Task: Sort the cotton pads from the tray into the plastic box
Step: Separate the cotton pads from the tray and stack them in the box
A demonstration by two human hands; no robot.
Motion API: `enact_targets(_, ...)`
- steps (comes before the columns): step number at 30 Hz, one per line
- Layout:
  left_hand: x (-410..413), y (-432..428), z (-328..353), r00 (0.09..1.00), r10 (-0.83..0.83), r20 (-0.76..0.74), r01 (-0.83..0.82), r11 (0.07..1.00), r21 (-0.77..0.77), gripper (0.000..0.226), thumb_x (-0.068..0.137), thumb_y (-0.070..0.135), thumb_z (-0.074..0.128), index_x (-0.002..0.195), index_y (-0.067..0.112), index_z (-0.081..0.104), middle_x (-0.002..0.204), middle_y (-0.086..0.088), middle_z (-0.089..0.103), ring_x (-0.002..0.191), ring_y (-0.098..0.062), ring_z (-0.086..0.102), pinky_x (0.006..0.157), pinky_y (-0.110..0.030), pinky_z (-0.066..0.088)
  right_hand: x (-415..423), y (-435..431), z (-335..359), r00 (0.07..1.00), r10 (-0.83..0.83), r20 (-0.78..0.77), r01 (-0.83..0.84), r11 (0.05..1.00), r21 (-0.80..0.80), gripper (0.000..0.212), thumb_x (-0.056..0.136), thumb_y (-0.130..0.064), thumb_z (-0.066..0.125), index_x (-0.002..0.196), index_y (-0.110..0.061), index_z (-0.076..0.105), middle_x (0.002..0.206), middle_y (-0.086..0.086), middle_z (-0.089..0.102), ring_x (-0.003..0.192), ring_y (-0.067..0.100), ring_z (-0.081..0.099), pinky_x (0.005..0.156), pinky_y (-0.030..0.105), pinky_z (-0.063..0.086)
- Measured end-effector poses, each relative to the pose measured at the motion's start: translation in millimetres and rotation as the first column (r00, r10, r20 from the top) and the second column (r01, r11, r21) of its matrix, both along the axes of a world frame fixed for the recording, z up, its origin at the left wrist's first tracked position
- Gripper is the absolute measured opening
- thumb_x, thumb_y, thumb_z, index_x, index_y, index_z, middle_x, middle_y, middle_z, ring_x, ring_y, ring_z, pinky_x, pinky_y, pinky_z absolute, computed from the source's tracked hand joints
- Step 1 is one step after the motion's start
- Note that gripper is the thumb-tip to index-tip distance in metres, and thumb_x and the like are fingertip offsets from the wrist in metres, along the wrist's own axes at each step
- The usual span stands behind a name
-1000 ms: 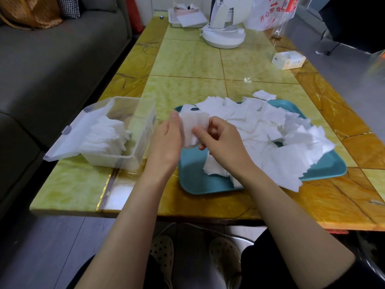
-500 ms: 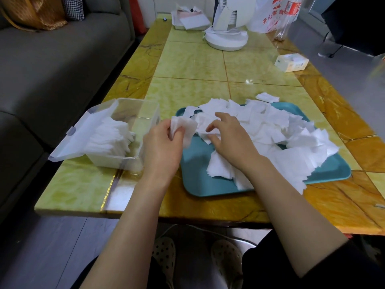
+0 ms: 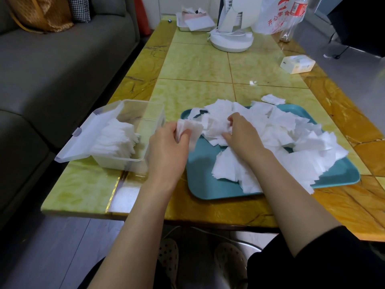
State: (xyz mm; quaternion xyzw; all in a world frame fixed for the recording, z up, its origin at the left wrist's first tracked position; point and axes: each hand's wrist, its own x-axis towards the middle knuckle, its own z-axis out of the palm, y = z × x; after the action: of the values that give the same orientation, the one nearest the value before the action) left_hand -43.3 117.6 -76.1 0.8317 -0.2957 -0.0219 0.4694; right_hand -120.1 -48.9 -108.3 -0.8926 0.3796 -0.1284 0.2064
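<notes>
Pads: tray to box
My L hand point(image 3: 167, 147) pinches a small pad stack point(image 3: 192, 130) over tray point(image 3: 208, 184) edge, beside plastic box point(image 3: 129, 162); R hand point(image 3: 242, 135) grips into pad pile point(image 3: 291, 142) on tray.

Left hand point(image 3: 167, 142) pinching — right hand point(image 3: 242, 135) gripping

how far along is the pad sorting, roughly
Done: a neat stack stands in the box, filling part of it. In hand: the left hand holds a few pads by the tray; the right hand grips more in the pile. Left: most of the job, that big loose pile, plus one pad on the table.
</notes>
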Motion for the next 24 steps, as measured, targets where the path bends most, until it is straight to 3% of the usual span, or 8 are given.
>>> enact_targets(6, 1.1, -2.5, -0.8, 1.000, 0.007, -0.014, -0.007, 1.000, 0.000, 0.033, 0.092, 0.021, 0.055, 0.062, 0.017, 0.042, 0.055, 0.006, 0.038, 0.064, -0.021, 0.037, 0.056, -0.034, 0.020, 2.9, -6.6, -1.9, 0.996, -0.070, 0.046, 0.075, 0.990, -0.115, 0.020, 0.094, -0.012, 0.046, 0.105, -0.002, 0.060, 0.106, 0.015, 0.057, 0.096, 0.031, 0.056, 0.080, 0.038, 0.044)
enact_targets(12, -1.4, -10.7, -0.3, 1.000, -0.018, 0.003, 0.018, 0.999, -0.039, 0.022, 0.092, 0.019, 0.054, 0.076, 0.004, 0.056, 0.062, 0.002, 0.048, 0.063, -0.018, 0.044, 0.053, -0.029, 0.025, -8.4, 9.2, 13.2, 0.992, -0.079, 0.101, 0.091, 0.989, -0.114, 0.017, 0.094, -0.014, 0.042, 0.100, -0.005, 0.055, 0.102, 0.010, 0.059, 0.090, 0.027, 0.055, 0.073, 0.036, 0.043)
enact_targets(14, -3.6, -11.7, -0.4, 1.000, -0.021, -0.013, 0.021, 0.999, -0.049, 0.022, 0.093, 0.019, 0.054, 0.079, 0.002, 0.056, 0.064, 0.001, 0.048, 0.062, -0.016, 0.043, 0.052, -0.020, 0.033, -13.7, 16.1, 20.2, 0.991, -0.082, 0.110, 0.094, 0.990, -0.101, 0.017, 0.095, -0.017, 0.042, 0.101, -0.007, 0.054, 0.100, 0.008, 0.060, 0.090, 0.027, 0.056, 0.073, 0.037, 0.044)
enact_targets(18, -2.3, -9.6, -0.2, 1.000, 0.006, -0.025, -0.007, 0.999, -0.033, 0.030, 0.093, 0.018, 0.054, 0.064, 0.015, 0.044, 0.058, 0.006, 0.042, 0.058, -0.014, 0.040, 0.054, -0.029, 0.020, -23.3, 34.7, 34.6, 0.999, -0.019, 0.041, 0.024, 0.991, -0.130, 0.016, 0.090, -0.024, 0.050, 0.097, -0.016, 0.061, 0.095, -0.001, 0.066, 0.090, 0.022, 0.059, 0.072, 0.034, 0.046)
enact_targets(21, 1.2, -7.0, -1.0, 0.999, 0.034, -0.025, -0.034, 0.999, -0.004, 0.030, 0.092, 0.019, 0.053, 0.064, 0.019, 0.042, 0.058, 0.007, 0.041, 0.067, -0.023, 0.042, 0.057, -0.030, 0.021, -27.2, 47.7, 32.8, 0.982, 0.091, -0.164, -0.092, 0.996, 0.000, 0.014, 0.088, -0.028, 0.057, 0.088, -0.018, 0.067, 0.089, -0.002, 0.068, 0.086, 0.018, 0.061, 0.069, 0.030, 0.045)
enact_targets(24, 2.3, -5.1, -2.0, 0.998, 0.054, -0.023, -0.054, 0.998, 0.011, 0.034, 0.092, 0.021, 0.053, 0.062, 0.020, 0.038, 0.058, 0.005, 0.039, 0.068, -0.025, 0.041, 0.055, -0.030, 0.018, -28.6, 50.5, 30.7, 0.992, 0.087, -0.096, -0.074, 0.989, 0.125, 0.020, 0.089, -0.033, 0.059, 0.101, -0.018, 0.061, 0.093, -0.001, 0.067, 0.090, 0.018, 0.059, 0.071, 0.030, 0.042)
